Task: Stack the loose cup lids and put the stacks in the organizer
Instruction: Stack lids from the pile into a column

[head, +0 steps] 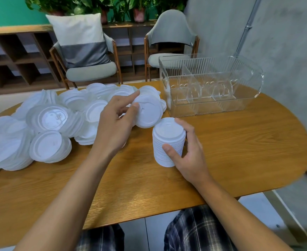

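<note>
**One lid pinched, stack held**

I see my left hand (116,120) pinching a single white lid (149,113) between thumb and fingers. The lid is tilted, just left of the organizer (210,84) at its near-left corner. My right hand (187,154) is curled round the stack (167,142), thumb in front and fingers behind. The stack stands upright on the worktop (239,151), just in front of that same corner. The held lid's lower rim is right beside the stack's top; I cannot tell if they touch. The loose lids (46,120) lie heaped to the organizer's left, spreading well away from it.
</note>
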`<state>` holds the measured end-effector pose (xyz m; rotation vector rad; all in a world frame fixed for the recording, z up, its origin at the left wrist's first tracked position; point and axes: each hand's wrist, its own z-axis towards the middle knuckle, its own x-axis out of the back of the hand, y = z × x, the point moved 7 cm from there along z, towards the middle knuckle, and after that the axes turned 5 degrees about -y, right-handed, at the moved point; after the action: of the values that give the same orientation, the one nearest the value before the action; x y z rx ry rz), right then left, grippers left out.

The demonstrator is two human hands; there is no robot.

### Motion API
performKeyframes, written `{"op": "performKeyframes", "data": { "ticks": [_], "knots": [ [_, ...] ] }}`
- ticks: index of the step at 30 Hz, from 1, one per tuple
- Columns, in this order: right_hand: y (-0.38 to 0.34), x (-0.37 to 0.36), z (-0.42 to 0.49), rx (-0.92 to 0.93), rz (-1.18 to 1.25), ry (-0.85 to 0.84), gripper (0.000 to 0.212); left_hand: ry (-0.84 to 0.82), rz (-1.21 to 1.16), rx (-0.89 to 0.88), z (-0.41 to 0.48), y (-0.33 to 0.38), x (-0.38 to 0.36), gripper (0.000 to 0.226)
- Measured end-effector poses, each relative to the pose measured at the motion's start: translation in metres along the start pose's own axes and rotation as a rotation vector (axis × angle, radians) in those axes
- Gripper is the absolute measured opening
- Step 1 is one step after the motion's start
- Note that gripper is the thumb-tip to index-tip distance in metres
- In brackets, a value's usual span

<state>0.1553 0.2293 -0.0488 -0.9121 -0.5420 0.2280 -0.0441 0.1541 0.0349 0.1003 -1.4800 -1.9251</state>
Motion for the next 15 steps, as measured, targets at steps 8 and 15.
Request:
{"op": "performKeyframes", "data": {
  "ticks": [8,15],
  "knots": [
    [-0.001,0.001,-0.001,-0.009,0.031,0.001,0.081,-0.074,-0.141,0.045,0.02,0.007,-0.019,0.023],
    [0.0,0.001,-0.002,-0.009,0.038,-0.002,0.084,-0.29,-0.022,-0.015,0.009,-0.001,-0.06,0.012]
  ]
}}
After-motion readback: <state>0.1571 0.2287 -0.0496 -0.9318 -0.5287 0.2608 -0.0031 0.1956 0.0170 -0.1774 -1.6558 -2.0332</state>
